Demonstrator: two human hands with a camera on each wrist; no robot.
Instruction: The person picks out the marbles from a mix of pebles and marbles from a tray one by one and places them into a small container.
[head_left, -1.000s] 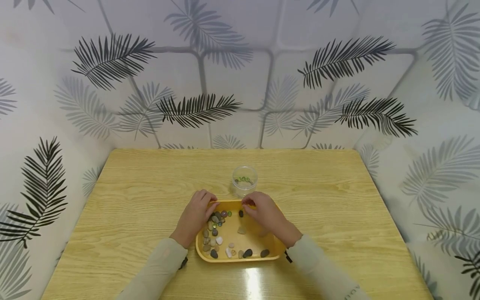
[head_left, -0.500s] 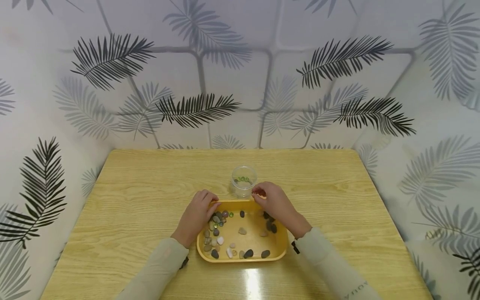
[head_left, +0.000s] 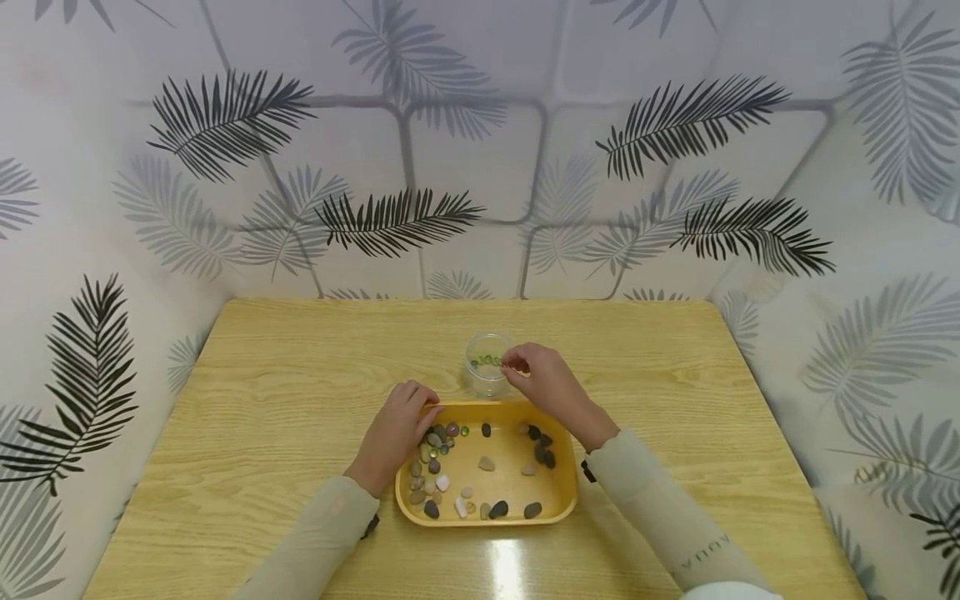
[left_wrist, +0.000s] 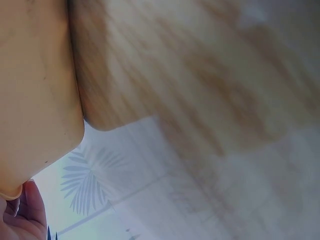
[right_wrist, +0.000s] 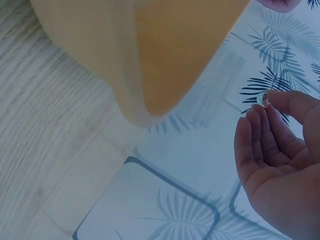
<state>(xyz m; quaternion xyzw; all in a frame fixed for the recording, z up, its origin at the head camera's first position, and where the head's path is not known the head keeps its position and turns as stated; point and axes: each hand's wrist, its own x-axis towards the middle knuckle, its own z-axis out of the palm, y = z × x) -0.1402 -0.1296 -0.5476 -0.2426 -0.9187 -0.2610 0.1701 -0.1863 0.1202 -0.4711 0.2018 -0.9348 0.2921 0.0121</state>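
Note:
Between the thumb and fingertips of my right hand (head_left: 551, 383) is a small clear glass marble (right_wrist: 263, 99) with a reddish tint inside, plainest in the right wrist view. That hand is at the right side of a round clear plastic cup (head_left: 487, 387), which holds several green marbles (head_left: 489, 360). My left hand (head_left: 393, 429) grips the far left corner of a yellow tray (head_left: 487, 522), thumb inside the rim and fingers outside. Grey, white and black pebbles (head_left: 498, 508) lie in the tray, with a few marbles (head_left: 465, 431) among them at the left.
The tray and cup stand on a light wooden table (head_left: 300, 358), the cup just beyond the tray's far edge. A pale wall covering (head_left: 480, 150) with dark leaf prints rises behind the table and along both sides.
My right hand has lifted from over the tray's far edge and moved up and right to the cup's side, uncovering dark pebbles at the tray's right. My left hand keeps its hold.

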